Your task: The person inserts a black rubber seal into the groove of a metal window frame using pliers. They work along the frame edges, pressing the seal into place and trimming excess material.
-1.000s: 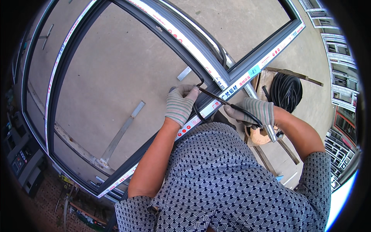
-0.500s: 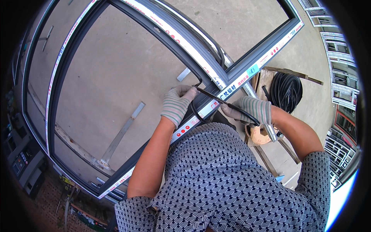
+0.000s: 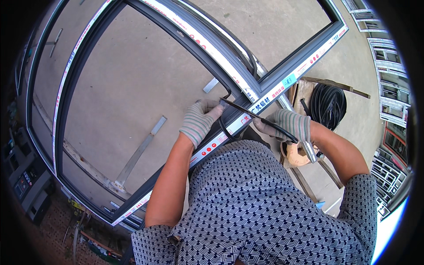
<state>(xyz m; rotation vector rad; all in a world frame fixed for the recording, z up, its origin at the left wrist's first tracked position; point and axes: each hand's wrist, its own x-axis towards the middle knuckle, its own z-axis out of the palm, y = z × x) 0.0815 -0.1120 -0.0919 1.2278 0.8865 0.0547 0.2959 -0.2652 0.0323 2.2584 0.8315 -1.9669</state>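
A black rubber strip (image 3: 224, 128) bends in a loop beside the inner corner of a large grey window frame (image 3: 300, 66). My left hand (image 3: 198, 120), in a striped knit glove, is closed at this strip, thumb and fingers pinched together by the corner. My right hand (image 3: 287, 123), gloved alike, is closed around the thicker end of a long, slim black tool (image 3: 240, 108). The tool crosses over the frame bar, its narrow tip near my left fingertips. Its exact kind is hard to make out. More black strip runs along the inner edge of the frame.
To the right, a coil of black strip (image 3: 327, 106) lies by a wooden board (image 3: 302, 95) and a tan roll (image 3: 297, 154). Metal bars (image 3: 141, 152) show beneath the frame. Several white-wrapped frames (image 3: 388, 79) stand along the far right. A dark machine (image 3: 26, 176) is at the left.
My left hand has shifted slightly left and down, away from the tool's tip. My right hand and the tool have hardly moved.
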